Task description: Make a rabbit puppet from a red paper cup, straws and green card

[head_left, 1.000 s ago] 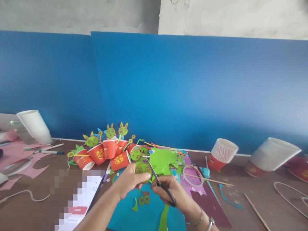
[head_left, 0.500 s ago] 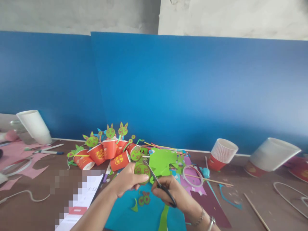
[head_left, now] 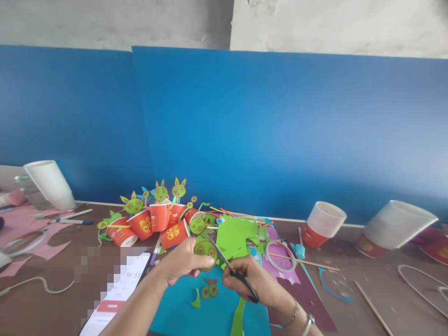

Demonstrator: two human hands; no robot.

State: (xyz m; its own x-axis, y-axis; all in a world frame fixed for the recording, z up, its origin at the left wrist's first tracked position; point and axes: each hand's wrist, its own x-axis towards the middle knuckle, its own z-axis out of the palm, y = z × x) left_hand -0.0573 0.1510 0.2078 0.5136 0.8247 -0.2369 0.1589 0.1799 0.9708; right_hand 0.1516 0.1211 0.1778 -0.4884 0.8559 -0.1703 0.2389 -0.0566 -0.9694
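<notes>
My left hand (head_left: 180, 262) pinches a round green paper face (head_left: 206, 247) with drawn eyes, thumb on its front. Black-handled scissors (head_left: 241, 281) are gripped in my right hand (head_left: 255, 280), their blades angled up and left along the face's right edge. Below both hands lies a blue sheet (head_left: 210, 317) bearing a small green cutout (head_left: 210, 289) with two drawn circles, a curved green scrap (head_left: 196, 298) and a long green strip (head_left: 238, 317). A larger green sheet (head_left: 236, 233) sits just beyond the scissors.
Red paper cups (head_left: 160, 217) with green animal faces cluster at the back left. A phone (head_left: 121, 289) lies left of my forearm. Rightward are a tape roll (head_left: 280, 256), a cup stack (head_left: 324, 224) and a wooden stick (head_left: 373, 308). A blue panel (head_left: 262, 130) stands behind the table.
The green paper face has shifted slightly left in my left hand. The scissors stay close along its right edge, with little other movement.
</notes>
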